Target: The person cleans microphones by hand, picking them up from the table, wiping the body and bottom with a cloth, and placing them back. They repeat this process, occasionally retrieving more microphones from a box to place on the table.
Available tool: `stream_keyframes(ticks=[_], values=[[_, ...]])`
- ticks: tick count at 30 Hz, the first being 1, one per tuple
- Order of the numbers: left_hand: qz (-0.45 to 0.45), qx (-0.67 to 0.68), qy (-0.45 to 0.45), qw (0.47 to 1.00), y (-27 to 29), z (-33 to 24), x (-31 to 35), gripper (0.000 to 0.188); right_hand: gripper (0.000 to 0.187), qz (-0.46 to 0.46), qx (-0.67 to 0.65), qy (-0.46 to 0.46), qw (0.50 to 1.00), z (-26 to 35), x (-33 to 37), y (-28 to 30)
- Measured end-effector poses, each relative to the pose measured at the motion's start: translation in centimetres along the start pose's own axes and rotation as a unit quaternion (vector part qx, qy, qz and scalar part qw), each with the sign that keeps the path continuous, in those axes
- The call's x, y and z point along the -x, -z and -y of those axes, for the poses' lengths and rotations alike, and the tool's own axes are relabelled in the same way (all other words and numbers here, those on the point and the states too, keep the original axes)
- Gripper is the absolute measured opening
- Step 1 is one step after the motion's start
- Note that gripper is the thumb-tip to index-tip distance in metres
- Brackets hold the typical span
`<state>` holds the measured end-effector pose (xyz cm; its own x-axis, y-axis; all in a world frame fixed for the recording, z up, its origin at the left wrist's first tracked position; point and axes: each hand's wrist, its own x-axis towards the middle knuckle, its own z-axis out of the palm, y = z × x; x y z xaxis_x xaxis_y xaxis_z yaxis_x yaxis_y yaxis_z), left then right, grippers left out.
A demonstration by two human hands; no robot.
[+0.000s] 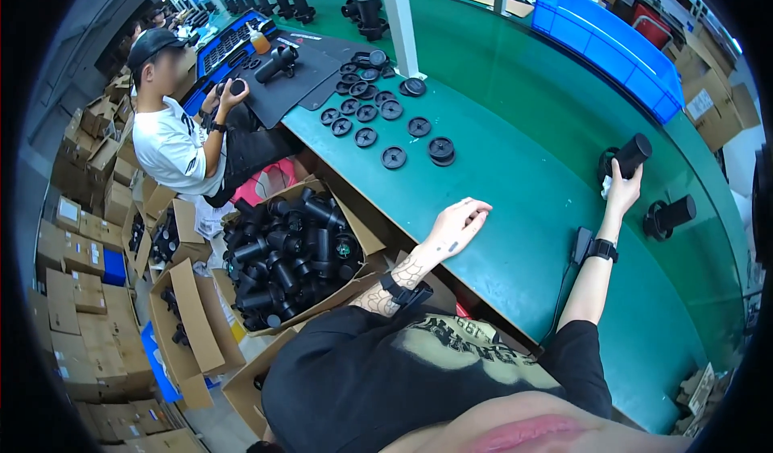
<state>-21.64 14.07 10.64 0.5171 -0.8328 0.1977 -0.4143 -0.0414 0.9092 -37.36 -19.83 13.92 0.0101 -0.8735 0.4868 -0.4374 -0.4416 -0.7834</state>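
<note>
My right hand (624, 191) is closed round a black plastic pipe fitting (634, 153) with a cylindrical body, at the right of the green table. A small white scrap (605, 186) shows beside those fingers; I cannot make out what it is. Just right of that hand, a similar black fitting (675, 215) lies on the table. My left hand (459, 226) hovers over the table's near edge, fingers loosely bent and nothing visible in them. Beyond it, several round black caps (394, 157) are spread over the green table (499, 163).
A large carton (362, 235) heaped with black fittings stands left of me. A co-worker (181, 143) sits at the far left, handling a black part by a dark mat (322, 58). A black adapter with a cable (580, 246) lies near my right forearm. A blue crate (608, 50) stands behind.
</note>
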Motion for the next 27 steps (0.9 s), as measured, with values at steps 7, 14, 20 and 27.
stream_keyframes(ticks=[7, 14, 20, 27], values=[[0.009, -0.066, -0.078, 0.995, 0.7, 0.6, -1.2, 0.025, 0.045, -0.247, 0.036, 0.134, 0.959, 5.2, 2.4, 0.4], [0.032, 0.164, -0.047, 0.985, -4.6, -3.1, -13.1, 0.040, 0.027, 0.174, -0.353, 0.124, 0.911, 1.9, 9.0, -9.4], [-0.028, 0.006, -0.147, 0.989, -7.0, 3.1, -16.6, 0.034, 0.028, 0.243, -0.221, 0.035, 0.944, 6.0, 11.0, -10.2], [-0.078, -0.180, -0.209, 0.958, -9.1, 3.7, -17.3, 0.027, 0.029, 0.253, -0.247, -0.029, 0.935, 4.1, 10.1, -10.6]])
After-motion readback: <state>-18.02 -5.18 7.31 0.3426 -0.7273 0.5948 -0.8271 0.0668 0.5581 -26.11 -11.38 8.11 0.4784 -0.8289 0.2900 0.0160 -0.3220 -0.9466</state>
